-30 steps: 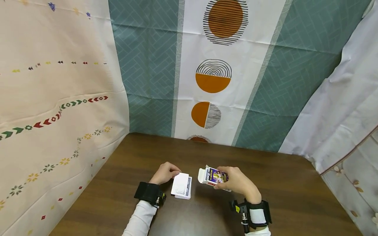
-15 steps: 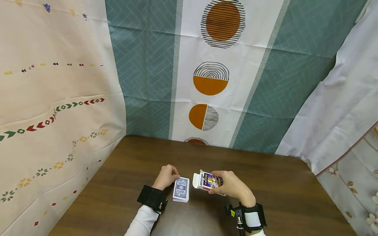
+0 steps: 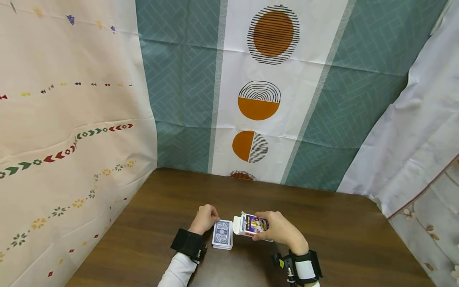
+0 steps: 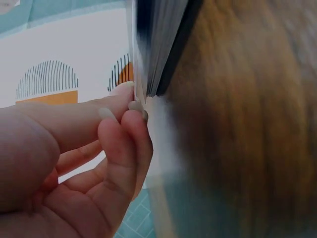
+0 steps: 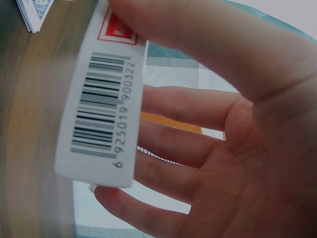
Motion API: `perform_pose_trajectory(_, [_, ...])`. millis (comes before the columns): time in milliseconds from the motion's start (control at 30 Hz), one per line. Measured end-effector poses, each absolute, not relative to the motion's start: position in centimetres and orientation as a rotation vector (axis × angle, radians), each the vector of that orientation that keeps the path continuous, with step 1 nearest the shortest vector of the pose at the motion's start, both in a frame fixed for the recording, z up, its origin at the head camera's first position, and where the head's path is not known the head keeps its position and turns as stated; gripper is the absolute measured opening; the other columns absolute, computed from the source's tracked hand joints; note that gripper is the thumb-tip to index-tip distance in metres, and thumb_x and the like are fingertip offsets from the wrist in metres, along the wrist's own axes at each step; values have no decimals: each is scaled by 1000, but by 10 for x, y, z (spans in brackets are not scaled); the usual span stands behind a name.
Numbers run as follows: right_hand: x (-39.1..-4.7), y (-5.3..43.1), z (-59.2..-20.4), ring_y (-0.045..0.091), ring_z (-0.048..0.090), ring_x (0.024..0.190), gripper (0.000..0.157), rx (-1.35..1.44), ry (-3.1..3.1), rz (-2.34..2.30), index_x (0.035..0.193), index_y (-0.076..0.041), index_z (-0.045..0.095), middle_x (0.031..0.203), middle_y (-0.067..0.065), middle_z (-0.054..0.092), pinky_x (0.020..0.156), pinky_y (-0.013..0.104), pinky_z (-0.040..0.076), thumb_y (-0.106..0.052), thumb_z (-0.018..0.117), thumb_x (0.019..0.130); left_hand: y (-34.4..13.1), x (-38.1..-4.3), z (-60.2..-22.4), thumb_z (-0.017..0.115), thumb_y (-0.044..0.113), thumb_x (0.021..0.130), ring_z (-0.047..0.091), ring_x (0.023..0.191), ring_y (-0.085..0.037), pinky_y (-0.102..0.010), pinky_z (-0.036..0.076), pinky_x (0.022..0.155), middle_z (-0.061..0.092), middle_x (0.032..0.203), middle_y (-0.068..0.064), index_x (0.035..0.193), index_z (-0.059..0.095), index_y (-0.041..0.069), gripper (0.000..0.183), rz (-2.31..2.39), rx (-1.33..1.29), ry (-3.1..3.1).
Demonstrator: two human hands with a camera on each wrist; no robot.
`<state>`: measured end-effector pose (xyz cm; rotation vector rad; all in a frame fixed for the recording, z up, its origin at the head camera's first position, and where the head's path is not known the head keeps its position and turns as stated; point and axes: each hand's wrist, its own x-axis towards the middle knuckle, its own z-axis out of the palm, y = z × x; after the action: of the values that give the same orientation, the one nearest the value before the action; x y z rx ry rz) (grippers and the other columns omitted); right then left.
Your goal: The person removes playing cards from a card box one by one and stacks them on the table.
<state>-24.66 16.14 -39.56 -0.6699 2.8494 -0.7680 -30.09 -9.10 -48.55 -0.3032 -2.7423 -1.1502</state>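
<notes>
A stack of playing cards [image 3: 222, 234] lies on the brown table with a blue-patterned back uppermost. At its far left corner, my left hand [image 3: 204, 219] pinches a card [image 4: 140, 44] between thumb and fingertips. The left wrist view shows the stack's layered edges beside those fingertips. Just to the right, my right hand [image 3: 281, 228] grips a purple-and-white card box [image 3: 255, 224], thumb on the near side and fingers on the far side. The box's flap end is open and points left, close to the stack. Its barcode side [image 5: 96, 114] faces the right wrist camera.
The brown table [image 3: 172, 199] stretches out around both hands. Behind it hangs a teal and white cloth [image 3: 186, 79] with orange circles. A cream patterned cloth [image 3: 89, 155] borders the left, and a white curtain [image 3: 387, 131] the right.
A pale card that lay askew over the stack no longer shows, and the blue back is on top. My right hand has brought the box nearer to the stack. The left hand stays at the corner.
</notes>
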Motion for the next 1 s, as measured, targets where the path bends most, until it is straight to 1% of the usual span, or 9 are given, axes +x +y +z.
perform_pose_trajectory(100, [-247, 163, -395, 14, 55, 84, 65, -664, 2862, -761, 122, 2, 62, 107, 9, 67, 74, 31, 49, -27, 87, 69, -90, -301, -486, 76, 1, 76, 51, 58, -12, -26, 41, 54, 61, 63, -4, 68, 68, 2, 12, -1110, -283, -2742])
perform_pose_trajectory(200, [-246, 166, -395, 15, 56, 83, 65, -669, 2874, -753, 121, 3, 62, 106, 9, 67, 74, 30, 49, -26, 87, 68, -87, -297, -480, 75, 6, 80, 50, 59, -12, -26, 40, 55, 61, 66, -4, 72, 66, 3, 12, -1085, -279, -2738])
perform_pose_trajectory(267, [-245, 168, -394, 15, 56, 83, 66, -682, 2875, -749, 121, 4, 62, 106, 10, 67, 73, 29, 49, -26, 87, 68, -84, -292, -468, 72, 10, 84, 48, 59, -12, -25, 39, 54, 59, 67, -3, 75, 66, 3, 13, -1113, -344, -2723])
perform_pose_trajectory(367, [-244, 171, -393, 15, 56, 82, 64, -708, 2872, -748, 119, 4, 62, 104, 9, 67, 72, 28, 49, -26, 87, 68, -75, -278, -443, 68, 19, 90, 46, 59, -10, -23, 37, 53, 55, 67, 0, 80, 68, 3, 18, -1248, -518, -2718])
perform_pose_trajectory(433, [-244, 172, -393, 14, 56, 81, 64, -729, 2879, -750, 119, 4, 62, 103, 9, 68, 72, 27, 49, -26, 87, 69, -68, -267, -427, 66, 23, 91, 44, 59, -10, -23, 35, 53, 52, 66, 2, 82, 70, 3, 22, -1349, -640, -2736])
perform_pose_trajectory(533, [-245, 173, -391, 13, 56, 80, 61, -738, 2891, -754, 118, 3, 63, 101, 7, 67, 70, 25, 50, -26, 86, 70, -55, -254, -414, 66, 25, 91, 41, 56, -9, -22, 31, 51, 47, 62, 4, 82, 70, 3, 24, -1435, -695, -2789])
perform_pose_trajectory(667, [-247, 173, -388, 13, 56, 79, 59, -745, 2885, -759, 118, 2, 63, 101, 7, 67, 69, 25, 51, -26, 86, 71, -44, -249, -415, 67, 23, 90, 37, 53, -10, -23, 27, 48, 44, 59, 4, 78, 70, 2, 25, -1511, -611, -2813])
perform_pose_trajectory(833, [-246, 171, -392, 13, 56, 80, 62, -755, 2842, -785, 120, 4, 61, 104, 10, 67, 69, 27, 51, -26, 85, 72, -44, -249, -423, 68, 24, 90, 37, 54, -12, -25, 25, 50, 47, 60, 4, 72, 68, 2, 28, -1634, -543, -2814])
perform_pose_trajectory(1000, [-244, 170, -397, 14, 56, 81, 61, -766, 2814, -804, 120, 4, 61, 105, 10, 67, 69, 27, 51, -25, 85, 72, -46, -248, -428, 68, 23, 89, 37, 56, -12, -26, 25, 52, 50, 65, 4, 73, 68, 0, 29, -1739, -539, -2818])
